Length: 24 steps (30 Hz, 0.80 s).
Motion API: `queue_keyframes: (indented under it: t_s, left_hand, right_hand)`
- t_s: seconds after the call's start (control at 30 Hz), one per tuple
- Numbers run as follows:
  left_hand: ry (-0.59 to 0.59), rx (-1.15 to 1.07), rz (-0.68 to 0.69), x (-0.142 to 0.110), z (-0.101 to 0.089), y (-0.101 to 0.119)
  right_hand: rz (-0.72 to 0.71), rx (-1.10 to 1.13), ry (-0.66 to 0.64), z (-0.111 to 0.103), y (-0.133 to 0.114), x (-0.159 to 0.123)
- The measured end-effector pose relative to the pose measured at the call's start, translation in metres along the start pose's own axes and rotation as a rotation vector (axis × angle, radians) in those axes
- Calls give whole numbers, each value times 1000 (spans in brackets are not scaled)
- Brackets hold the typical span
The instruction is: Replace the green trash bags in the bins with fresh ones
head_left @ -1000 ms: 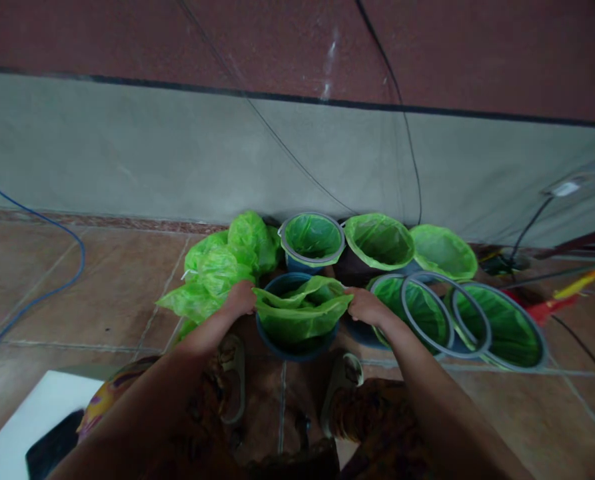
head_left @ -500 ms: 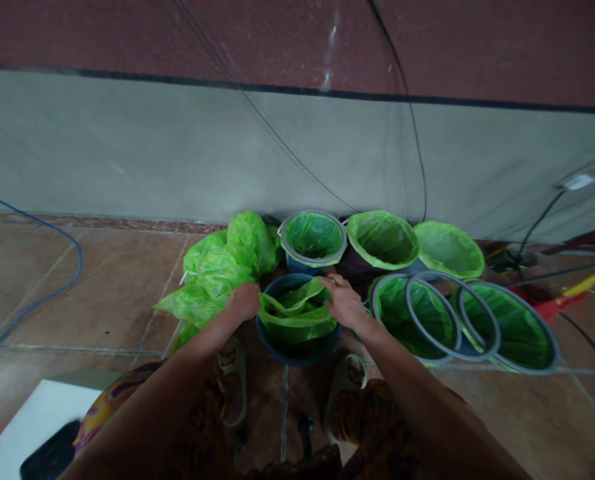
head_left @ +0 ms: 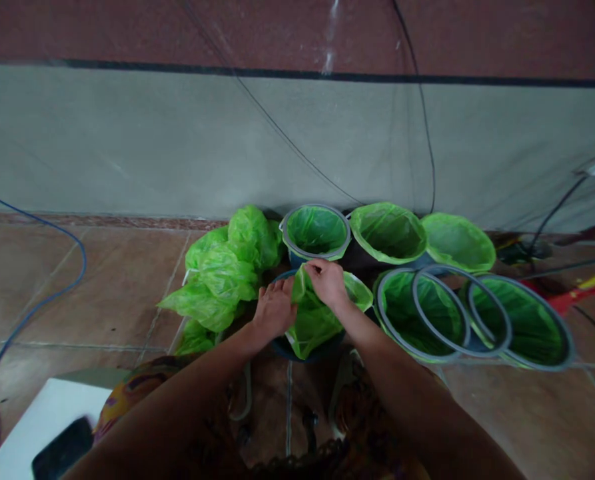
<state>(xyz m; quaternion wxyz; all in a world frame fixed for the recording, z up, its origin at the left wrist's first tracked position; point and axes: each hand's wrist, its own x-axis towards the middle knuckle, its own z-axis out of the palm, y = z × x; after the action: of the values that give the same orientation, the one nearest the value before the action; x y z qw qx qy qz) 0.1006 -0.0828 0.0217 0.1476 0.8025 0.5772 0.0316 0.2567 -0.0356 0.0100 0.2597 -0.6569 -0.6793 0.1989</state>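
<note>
A thin green bin bag (head_left: pixel 317 327) hangs inside a dark blue bin (head_left: pixel 283 349) on the floor in front of me, part of its mouth spread past the rim on the right. At the back of the bin my right hand (head_left: pixel 327 281) pinches the bag's edge. My left hand (head_left: pixel 276 308) lies at the left side of the bin, fingers stretched out against the bag; its thumb is hard to make out. The two hands are close together. Most of the bin's rim is hidden by the bag and my hands.
Several lined bins, such as a ringed bin (head_left: pixel 316 232), stand along the wall and at right. A loose grey ring (head_left: pixel 420 303) lies across two bins. Crumpled full green bags (head_left: pixel 222 273) are heaped at left. A phone (head_left: pixel 63 448) rests on a white surface; a blue cable (head_left: pixel 84 257) crosses the floor.
Both hands have come inward over the bin. My right hand has moved left and up with the bag's edge; the bag now stands up between the hands and spreads over the right rim.
</note>
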Motion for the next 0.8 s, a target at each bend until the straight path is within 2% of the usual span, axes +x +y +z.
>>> queue_keyframes:
  t_s: [0.17, 0.23, 0.33, 0.47, 0.53, 0.6, 0.7, 0.8]
  left_hand:
    - [81, -217, -65, 20, 4, 2]
    - [61, -273, -53, 28, 1, 1]
    - [-2, -240, -61, 37, -6, 3]
    - [27, -187, -106, 44, -20, 3]
    - [79, -224, -141, 47, -29, 1]
    - [142, -267, -184, 49, -38, -4]
    - [229, -292, -206, 52, -48, -12]
    - [235, -231, -239, 54, -51, -19]
  right_hand:
    - [-81, 101, -15, -1, -5, -9]
    - [-149, 121, -51, -2, -9, -14]
    - [-217, 181, -76, -7, -14, -18]
    - [-168, 265, -42, -23, -13, -20]
    - [-106, 231, -79, -32, -7, -23]
    - [-53, 141, -256, -37, 2, -30]
    - [-59, -104, -645, -36, 21, -48]
    - [-164, -382, -849, -28, 39, -70]
